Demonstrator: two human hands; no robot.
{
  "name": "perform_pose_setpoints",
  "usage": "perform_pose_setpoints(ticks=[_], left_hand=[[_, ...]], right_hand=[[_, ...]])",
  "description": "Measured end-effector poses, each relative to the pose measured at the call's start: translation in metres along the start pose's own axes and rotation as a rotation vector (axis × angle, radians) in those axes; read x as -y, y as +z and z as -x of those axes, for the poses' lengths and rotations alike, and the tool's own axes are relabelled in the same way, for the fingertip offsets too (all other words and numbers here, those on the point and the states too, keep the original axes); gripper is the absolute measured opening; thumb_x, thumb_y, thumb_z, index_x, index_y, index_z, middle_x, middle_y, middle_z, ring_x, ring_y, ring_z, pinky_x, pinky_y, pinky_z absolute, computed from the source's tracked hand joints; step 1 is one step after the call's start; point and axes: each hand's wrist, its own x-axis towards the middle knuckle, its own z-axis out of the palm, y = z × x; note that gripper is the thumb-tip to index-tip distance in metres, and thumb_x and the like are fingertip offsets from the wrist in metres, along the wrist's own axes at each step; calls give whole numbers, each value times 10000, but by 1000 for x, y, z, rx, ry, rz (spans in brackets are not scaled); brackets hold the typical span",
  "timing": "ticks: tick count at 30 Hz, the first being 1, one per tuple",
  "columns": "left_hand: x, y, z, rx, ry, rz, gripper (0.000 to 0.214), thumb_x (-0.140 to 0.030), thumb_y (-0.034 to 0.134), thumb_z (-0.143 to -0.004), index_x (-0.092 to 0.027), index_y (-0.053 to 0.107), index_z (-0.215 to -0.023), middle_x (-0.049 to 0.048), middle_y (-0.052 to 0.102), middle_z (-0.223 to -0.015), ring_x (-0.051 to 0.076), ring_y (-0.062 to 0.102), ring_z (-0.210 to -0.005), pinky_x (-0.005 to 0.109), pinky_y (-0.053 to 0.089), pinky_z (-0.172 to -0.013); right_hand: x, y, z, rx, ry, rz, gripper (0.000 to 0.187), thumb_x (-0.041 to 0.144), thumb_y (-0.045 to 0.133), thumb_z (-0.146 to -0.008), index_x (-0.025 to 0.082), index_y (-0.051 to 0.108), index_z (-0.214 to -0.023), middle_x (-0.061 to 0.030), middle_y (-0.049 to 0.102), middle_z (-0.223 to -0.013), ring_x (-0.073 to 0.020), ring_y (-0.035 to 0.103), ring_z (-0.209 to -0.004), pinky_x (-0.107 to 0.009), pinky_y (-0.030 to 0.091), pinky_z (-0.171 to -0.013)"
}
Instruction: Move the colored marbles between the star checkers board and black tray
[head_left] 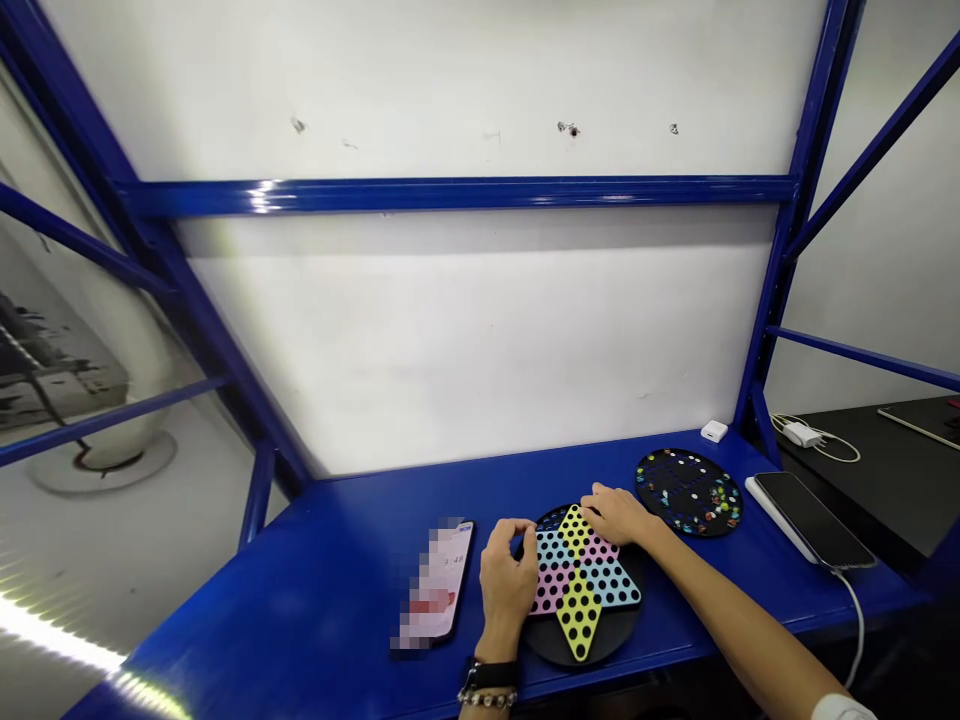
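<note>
A star-shaped Chinese checkers board (578,580), with yellow, pink and blue sections full of dark holes, lies over a round black base (628,632). My left hand (508,580) is closed at the board's left side, thumb and forefinger curled together at its edge and covering the left points. From the right, my right hand (619,515) reaches across with its fingers bent over the upper right edge, beside the top yellow point. A strip of the base with holes shows at the upper left. My left wrist wears a black band and a beaded bracelet.
A round black tray (686,520) with several colourful marbles lies behind my right forearm. A phone (814,520) rests on a white stand at the right, with a cable. Another phone (442,590) lies left of my left hand. A white case (714,431) sits near the wall.
</note>
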Motion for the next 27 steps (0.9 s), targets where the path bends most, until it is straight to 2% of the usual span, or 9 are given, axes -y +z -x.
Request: perform_pose_setpoints(ticks=[5, 15, 22, 27], left_hand=[[3, 2, 0, 7, -4, 5, 265, -403, 470, -912, -220, 633, -812, 33, 687, -837, 214, 651, -817, 339, 520, -746], [3, 1, 0, 15, -8, -2, 261, -398, 477, -907, -220, 641, -810, 29, 692, -835, 207, 657, -812, 323, 525, -740], [5, 2, -1, 26, -11, 10, 264, -409, 480, -903, -217, 637, -812, 43, 695, -839, 225, 651, -816, 341, 520, -738], [5, 2, -1, 28, -10, 7, 267, -413, 477, -901, -220, 639, -813, 44, 695, -835, 224, 651, -814, 338, 523, -736]], right_hand=[[0, 1, 1, -58, -29, 10, 332, 372, 335, -1028, 230, 631, -980, -29, 554, -960, -121, 500, -672, -267, 278, -630], [2, 8, -1, -39, 13, 88, 494, 388, 307, -1026, 200, 705, -801, -71, 632, -932, -156, 572, -718, -277, 330, -680], [2, 6, 1, -46, -4, 90, 454, 386, 305, -1024, 216, 710, -909, -60, 618, -990, -137, 556, -674, -275, 328, -659], [0, 6, 2, -22, 17, 51, 514, 386, 305, -1023, 189, 710, -775, -60, 621, -1005, -123, 564, -681, -269, 337, -666]])
